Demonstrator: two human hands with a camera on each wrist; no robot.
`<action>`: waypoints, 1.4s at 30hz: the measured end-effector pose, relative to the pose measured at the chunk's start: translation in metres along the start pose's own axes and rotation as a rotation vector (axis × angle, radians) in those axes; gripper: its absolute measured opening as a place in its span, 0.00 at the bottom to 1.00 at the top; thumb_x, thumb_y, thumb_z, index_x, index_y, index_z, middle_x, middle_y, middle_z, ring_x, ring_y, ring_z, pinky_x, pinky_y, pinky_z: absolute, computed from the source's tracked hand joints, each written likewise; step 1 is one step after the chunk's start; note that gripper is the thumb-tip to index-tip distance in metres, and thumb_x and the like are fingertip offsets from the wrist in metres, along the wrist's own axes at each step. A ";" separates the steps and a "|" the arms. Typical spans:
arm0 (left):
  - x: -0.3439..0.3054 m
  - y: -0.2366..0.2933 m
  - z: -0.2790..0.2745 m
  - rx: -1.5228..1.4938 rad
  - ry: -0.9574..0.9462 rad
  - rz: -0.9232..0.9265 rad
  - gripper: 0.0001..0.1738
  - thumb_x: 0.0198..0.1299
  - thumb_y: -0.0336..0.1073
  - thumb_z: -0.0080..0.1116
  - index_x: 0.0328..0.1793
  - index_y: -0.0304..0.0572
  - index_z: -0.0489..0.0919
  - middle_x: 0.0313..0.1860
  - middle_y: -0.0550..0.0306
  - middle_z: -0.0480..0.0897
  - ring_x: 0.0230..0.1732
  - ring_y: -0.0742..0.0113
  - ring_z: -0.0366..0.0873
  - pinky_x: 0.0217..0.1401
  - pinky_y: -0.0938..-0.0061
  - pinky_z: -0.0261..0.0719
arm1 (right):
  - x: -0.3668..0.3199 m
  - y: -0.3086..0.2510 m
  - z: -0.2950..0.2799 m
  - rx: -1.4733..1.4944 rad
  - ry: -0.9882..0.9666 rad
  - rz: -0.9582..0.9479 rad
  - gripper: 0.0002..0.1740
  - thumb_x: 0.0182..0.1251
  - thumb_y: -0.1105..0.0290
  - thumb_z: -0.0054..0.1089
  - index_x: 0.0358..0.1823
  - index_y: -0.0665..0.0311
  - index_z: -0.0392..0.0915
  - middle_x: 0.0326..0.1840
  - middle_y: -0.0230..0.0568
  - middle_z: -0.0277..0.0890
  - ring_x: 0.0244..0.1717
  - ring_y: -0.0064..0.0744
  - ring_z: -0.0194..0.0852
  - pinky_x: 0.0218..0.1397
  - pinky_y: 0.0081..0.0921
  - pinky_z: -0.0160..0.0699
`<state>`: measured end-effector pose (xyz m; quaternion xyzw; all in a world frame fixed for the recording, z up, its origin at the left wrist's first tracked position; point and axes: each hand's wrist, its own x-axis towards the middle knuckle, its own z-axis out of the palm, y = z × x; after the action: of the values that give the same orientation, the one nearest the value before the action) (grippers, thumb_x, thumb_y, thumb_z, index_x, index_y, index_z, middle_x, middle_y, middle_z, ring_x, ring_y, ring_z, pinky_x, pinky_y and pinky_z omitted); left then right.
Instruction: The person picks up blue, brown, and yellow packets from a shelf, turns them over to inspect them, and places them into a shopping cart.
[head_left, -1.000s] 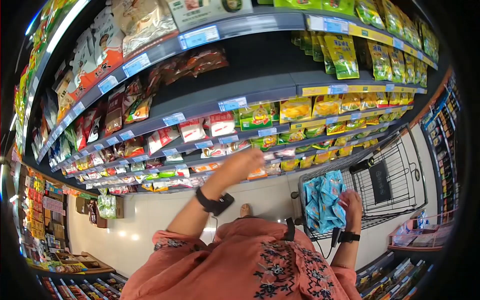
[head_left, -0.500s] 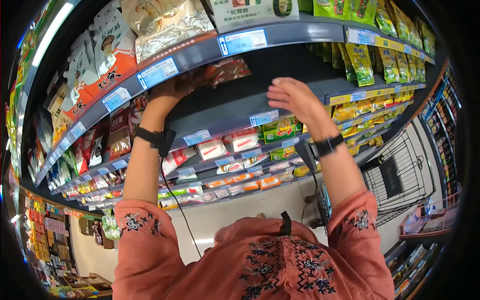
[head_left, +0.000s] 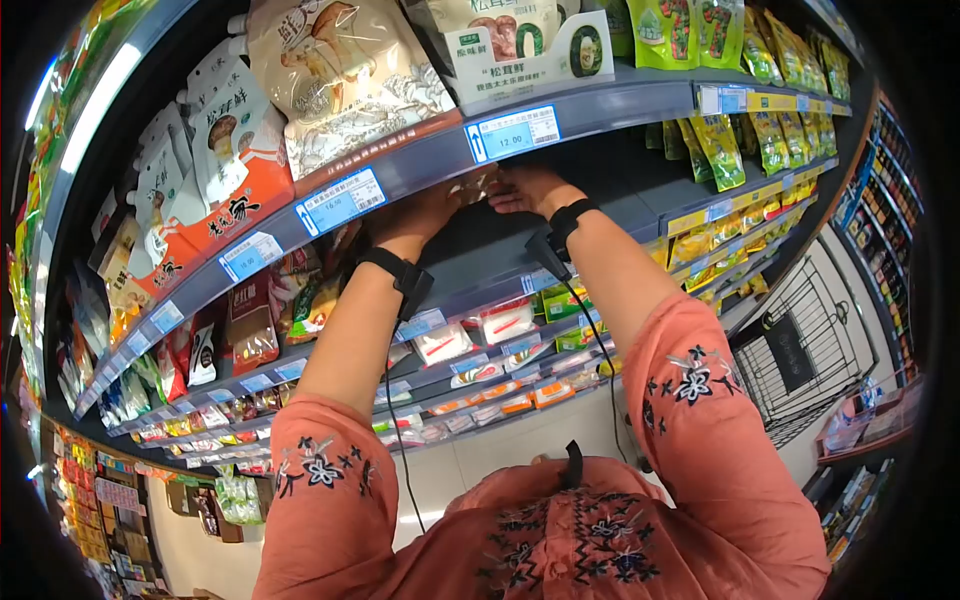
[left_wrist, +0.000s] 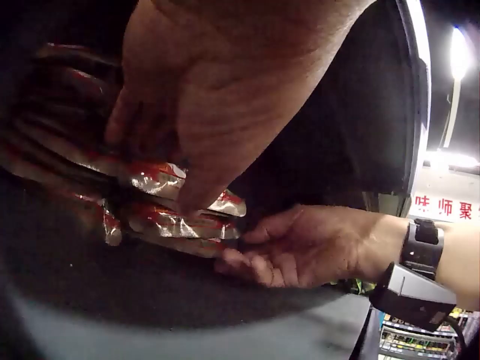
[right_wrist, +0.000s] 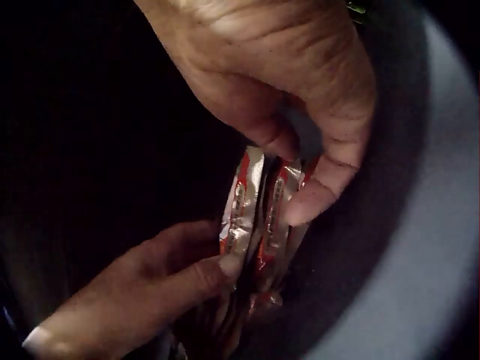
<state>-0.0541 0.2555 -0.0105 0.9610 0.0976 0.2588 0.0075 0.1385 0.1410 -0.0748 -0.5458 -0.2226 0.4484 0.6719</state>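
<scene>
Foil packets in red and silver point(left_wrist: 180, 225) stand in a tight row on a dark shelf point(head_left: 610, 215). My left hand point(head_left: 415, 225) reaches in under the shelf above and grips the row, its thumb lying along the packet edges in the left wrist view. From the other side my right hand point(head_left: 535, 188) pinches the ends of the front packets point(right_wrist: 277, 210) between thumb and fingers, as the right wrist view shows. The left fingers behind the packets are hidden. Both wrists carry a strapped camera.
Overhead, a shelf edge with price tags point(head_left: 515, 135) holds large mushroom-printed bags point(head_left: 345, 60). Green pouches point(head_left: 718, 150) stand to the right on the same level as my hands. Below are white packs point(head_left: 443, 343). A wire shopping cart point(head_left: 793, 352) stands at the right.
My left hand rose from the lower shelves to the packets. My right hand moved from over the cart, with its blue packets, up to the same row. The body leaned closer to the shelf.
</scene>
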 end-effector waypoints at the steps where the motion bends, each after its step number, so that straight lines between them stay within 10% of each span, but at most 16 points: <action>1: -0.001 0.003 -0.002 0.006 -0.008 -0.002 0.29 0.63 0.47 0.62 0.65 0.40 0.73 0.60 0.37 0.78 0.63 0.39 0.74 0.64 0.54 0.73 | -0.001 0.002 0.001 -0.004 0.006 -0.001 0.14 0.72 0.63 0.56 0.50 0.64 0.77 0.43 0.45 0.81 0.42 0.43 0.85 0.46 0.40 0.90; 26: 0.006 -0.016 0.023 0.084 0.000 -0.029 0.37 0.62 0.56 0.59 0.70 0.38 0.69 0.67 0.33 0.73 0.70 0.38 0.69 0.72 0.54 0.65 | -0.001 0.006 0.008 -0.006 0.102 -0.056 0.13 0.72 0.66 0.55 0.53 0.63 0.76 0.45 0.43 0.81 0.40 0.37 0.84 0.43 0.37 0.90; 42: -0.011 0.018 -0.006 -0.331 -0.234 -0.242 0.34 0.67 0.59 0.55 0.62 0.33 0.75 0.53 0.39 0.80 0.54 0.56 0.81 0.54 0.65 0.79 | -0.140 -0.006 -0.038 -0.177 -0.083 -0.095 0.19 0.66 0.64 0.57 0.44 0.79 0.74 0.43 0.51 0.77 0.40 0.39 0.81 0.43 0.33 0.88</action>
<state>-0.0631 0.2353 -0.0100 0.9514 0.1670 0.1554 0.2071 0.1010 0.0028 -0.0544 -0.5729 -0.3146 0.4166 0.6318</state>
